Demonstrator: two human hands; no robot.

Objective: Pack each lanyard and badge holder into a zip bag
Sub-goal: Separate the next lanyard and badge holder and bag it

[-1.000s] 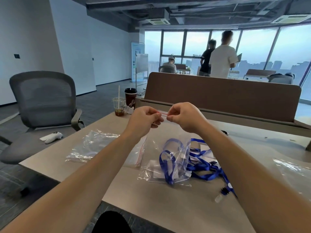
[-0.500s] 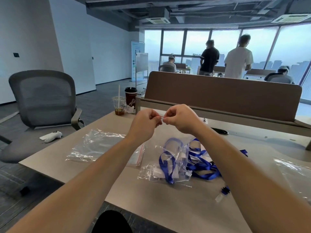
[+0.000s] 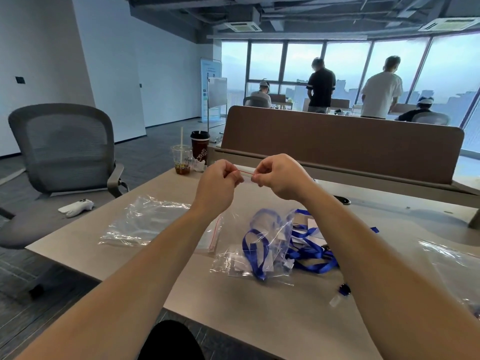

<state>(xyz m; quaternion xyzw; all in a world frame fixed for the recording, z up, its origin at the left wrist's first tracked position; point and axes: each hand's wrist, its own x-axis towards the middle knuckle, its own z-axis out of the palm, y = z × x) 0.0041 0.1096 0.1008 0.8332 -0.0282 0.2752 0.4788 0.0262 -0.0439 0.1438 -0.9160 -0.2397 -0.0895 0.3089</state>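
Sealing the zip bag (image 3: 262, 242) around a lanyard (image 3: 255, 255), I am pinching its red strip (image 3: 245, 173) with left hand (image 3: 220, 184) and right hand (image 3: 281, 178); next, probably, pressing along it.

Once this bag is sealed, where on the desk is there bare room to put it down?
Bare desk runs along the near edge, in front of the zip bag and loose lanyards; another patch lies beyond the lanyards, toward the divider. Crowded: empty bags on the left, more plastic at the right edge.
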